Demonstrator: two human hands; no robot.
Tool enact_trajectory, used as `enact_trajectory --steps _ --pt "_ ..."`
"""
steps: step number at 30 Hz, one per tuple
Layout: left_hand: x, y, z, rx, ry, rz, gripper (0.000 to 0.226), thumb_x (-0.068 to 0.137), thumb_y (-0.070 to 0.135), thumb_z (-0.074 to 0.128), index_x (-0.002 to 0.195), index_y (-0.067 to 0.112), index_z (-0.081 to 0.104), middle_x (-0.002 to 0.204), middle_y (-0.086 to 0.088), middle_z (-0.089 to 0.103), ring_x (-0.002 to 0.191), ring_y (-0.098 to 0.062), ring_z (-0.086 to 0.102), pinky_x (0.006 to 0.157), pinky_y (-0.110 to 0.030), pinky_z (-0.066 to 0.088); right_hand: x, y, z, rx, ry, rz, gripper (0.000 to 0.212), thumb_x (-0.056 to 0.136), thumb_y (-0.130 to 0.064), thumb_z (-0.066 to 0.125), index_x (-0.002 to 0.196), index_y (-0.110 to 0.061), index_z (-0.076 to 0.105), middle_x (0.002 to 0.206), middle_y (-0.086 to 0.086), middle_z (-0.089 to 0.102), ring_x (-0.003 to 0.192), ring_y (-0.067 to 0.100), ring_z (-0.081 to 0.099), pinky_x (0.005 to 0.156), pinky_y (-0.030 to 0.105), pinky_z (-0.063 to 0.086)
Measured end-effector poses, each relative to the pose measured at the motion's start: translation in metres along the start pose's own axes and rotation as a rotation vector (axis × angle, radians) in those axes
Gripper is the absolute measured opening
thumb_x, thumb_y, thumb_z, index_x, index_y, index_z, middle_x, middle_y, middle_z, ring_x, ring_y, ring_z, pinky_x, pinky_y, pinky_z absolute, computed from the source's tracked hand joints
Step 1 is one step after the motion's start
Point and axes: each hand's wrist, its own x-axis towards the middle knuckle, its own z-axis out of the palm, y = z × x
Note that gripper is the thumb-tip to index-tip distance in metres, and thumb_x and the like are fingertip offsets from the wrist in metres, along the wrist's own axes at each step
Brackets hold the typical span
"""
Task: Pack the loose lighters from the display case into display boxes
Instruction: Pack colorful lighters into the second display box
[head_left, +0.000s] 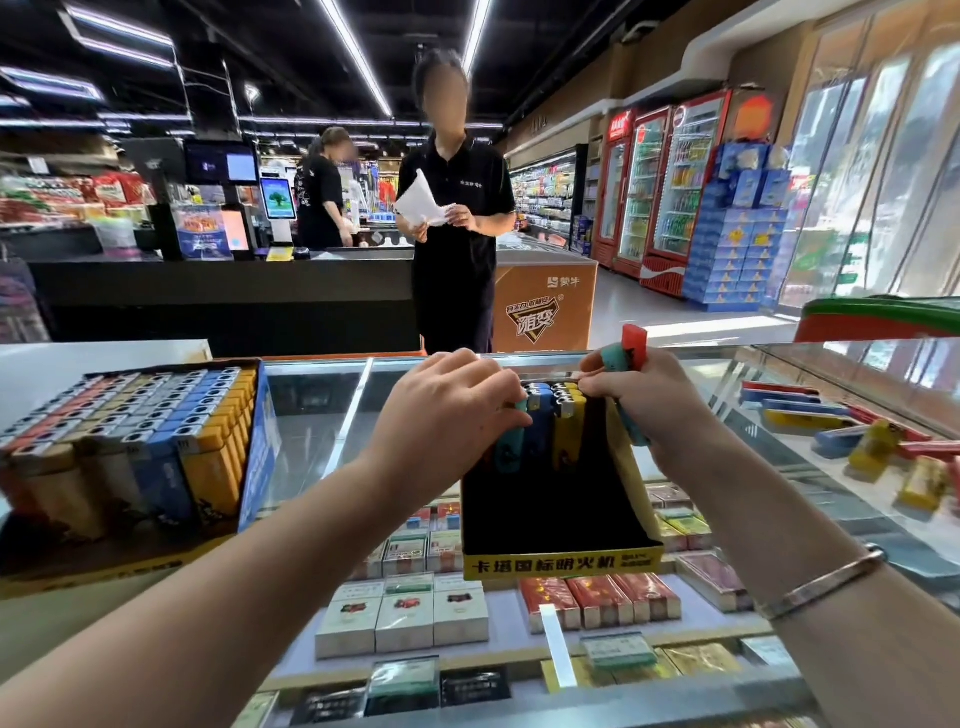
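Lighters (545, 415) upright in yellow display box (563, 558), left hand (447, 410) pinching one, right hand (644, 395) gripping several.

Supermarket (drink fridges (670, 192), checkout counter (218, 275))

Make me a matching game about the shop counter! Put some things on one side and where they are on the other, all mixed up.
Things:
1. full lighter box
2. yellow display box
3. loose lighters
4. cigarette packs

Places:
A. scattered inside the case, far right
B. under the glass, in rows below the hands
C. on the counter, far left
D. on the glass between the left hand and the right hand

Pairs: 1-C, 2-D, 3-A, 4-B
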Motion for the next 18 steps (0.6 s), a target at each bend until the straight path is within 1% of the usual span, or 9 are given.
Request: enact_trajectory --steps 3,5,7,9,11,13,15,18 --pt "0.002 0.0012 -0.0016 -0.028 -0.022 -0.028 0.016 0.074 0.023 0.074 0.076 0.008 0.068 0.078 -0.002 0.069 0.076 -0.024 0.064 0.069 -0.031 0.05 -0.0001 0.0003 -0.0001 0.001 -0.008 -0.002 0.014 0.079 -0.002 0.063 0.075 -0.016 0.063 0.085 0.012 0.061 0.081 0.022 0.057 0.072 0.034 0.047" --pt "0.0035 0.0011 -0.0033 -0.084 -0.038 -0.071 0.013 0.074 0.019 0.075 0.079 0.008 0.069 0.081 -0.001 0.07 0.078 -0.024 0.064 0.068 -0.033 0.05 -0.0001 0.0005 0.0 -0.004 -0.01 -0.001 0.014 0.079 -0.002 0.063 0.075 -0.016 0.063 0.082 0.01 0.059 0.079 0.021 0.057 0.07 0.032 0.046" --pt "0.005 0.0011 -0.0044 -0.154 -0.053 -0.105 0.011 0.075 0.017 0.075 0.082 0.009 0.071 0.084 0.0 0.07 0.081 -0.021 0.062 0.069 -0.033 0.051 0.0 0.0006 0.0004 0.002 -0.007 0.003 0.014 0.079 -0.002 0.063 0.075 -0.016 0.063 0.08 0.009 0.059 0.078 0.021 0.057 0.068 0.031 0.046" --pt "0.0062 0.001 -0.0035 -0.204 -0.056 -0.132 0.01 0.076 0.016 0.074 0.084 0.01 0.072 0.084 0.002 0.07 0.081 -0.018 0.061 0.07 -0.031 0.05 -0.0003 0.0002 0.0008 -0.004 0.001 0.004 0.013 0.079 -0.002 0.063 0.076 -0.015 0.063 0.077 0.008 0.058 0.076 0.02 0.056 0.063 0.028 0.045" --pt "0.0061 0.0 -0.001 -0.237 -0.04 -0.203 0.01 0.076 0.017 0.074 0.085 0.012 0.072 0.084 0.004 0.069 0.081 -0.013 0.06 0.072 -0.031 0.051 -0.0011 -0.0004 0.001 -0.003 0.002 -0.001 0.014 0.079 -0.002 0.063 0.075 -0.015 0.063 0.075 0.007 0.057 0.073 0.019 0.055 0.061 0.027 0.044" --pt "0.0041 -0.0022 0.0014 -0.255 -0.015 -0.283 0.01 0.076 0.019 0.074 0.085 0.014 0.072 0.084 0.007 0.068 0.082 -0.01 0.057 0.074 -0.032 0.051 -0.0016 -0.0004 0.0005 0.004 -0.005 0.001 0.013 0.079 -0.002 0.062 0.076 -0.014 0.063 0.075 0.007 0.057 0.074 0.019 0.055 0.062 0.028 0.044" --pt "0.0021 -0.0032 0.003 -0.236 -0.022 -0.267 0.009 0.076 0.02 0.074 0.083 0.014 0.072 0.084 0.008 0.067 0.084 -0.012 0.056 0.073 -0.033 0.051 -0.0018 -0.0002 0.0007 0.005 -0.009 0.006 0.012 0.08 -0.003 0.062 0.078 -0.014 0.063 0.077 0.009 0.057 0.077 0.021 0.055 0.064 0.029 0.044" --pt "0.0027 -0.0016 0.002 -0.138 -0.078 -0.169 0.009 0.078 0.022 0.072 0.083 0.015 0.073 0.088 0.008 0.068 0.089 -0.015 0.057 0.071 -0.033 0.052 -0.001 0.0002 0.0017 -0.011 -0.012 0.005 0.01 0.08 -0.004 0.063 0.08 -0.014 0.063 0.081 0.011 0.057 0.079 0.023 0.055 0.063 0.029 0.043"
